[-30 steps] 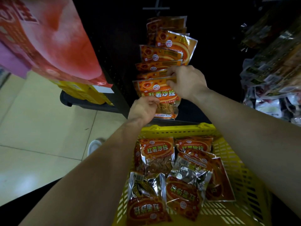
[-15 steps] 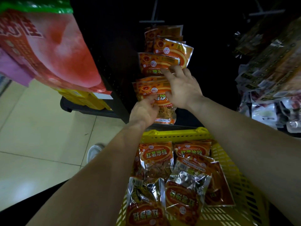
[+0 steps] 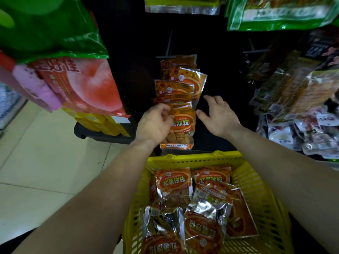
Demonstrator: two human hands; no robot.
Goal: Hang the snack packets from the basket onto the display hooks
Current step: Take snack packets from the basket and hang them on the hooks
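In the head view, the left hand (image 3: 156, 123) grips the upper left edge of the front orange packet (image 3: 183, 125), which hangs foremost in a row of like packets on the display hook (image 3: 169, 44). The right hand (image 3: 219, 115) hovers just right of it, fingers spread, holding nothing. Below, the basket packets (image 3: 173, 184) lie heaped in the yellow basket (image 3: 256, 180), from far wall to near edge.

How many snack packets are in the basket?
7 packets show: two far left, one far right, one tilted below it, one rightmost, two nearest; others may be hidden underneath.
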